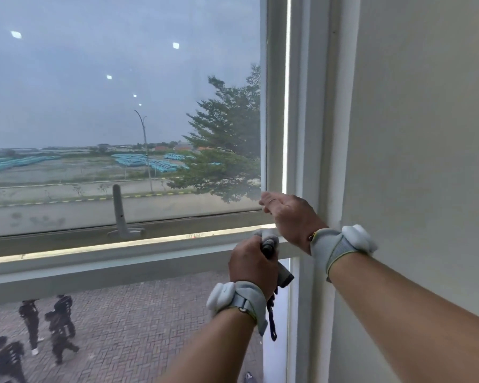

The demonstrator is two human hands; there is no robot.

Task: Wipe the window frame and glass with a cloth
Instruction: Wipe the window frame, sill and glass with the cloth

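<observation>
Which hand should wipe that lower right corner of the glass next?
Probably the right hand: its fingers already reach the corner where the glass meets the white window frame. The left hand sits lower, gripping a dark-handled tool. I cannot clearly see a cloth.

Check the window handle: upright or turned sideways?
Upright. The handle stands vertically from its base on the bottom sash rail, reaching up across the glass.

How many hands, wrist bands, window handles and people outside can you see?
Hands: 2 (left hand, right hand)
Wrist bands: 2
Window handles: 1
People outside: 4
Total: 9
</observation>
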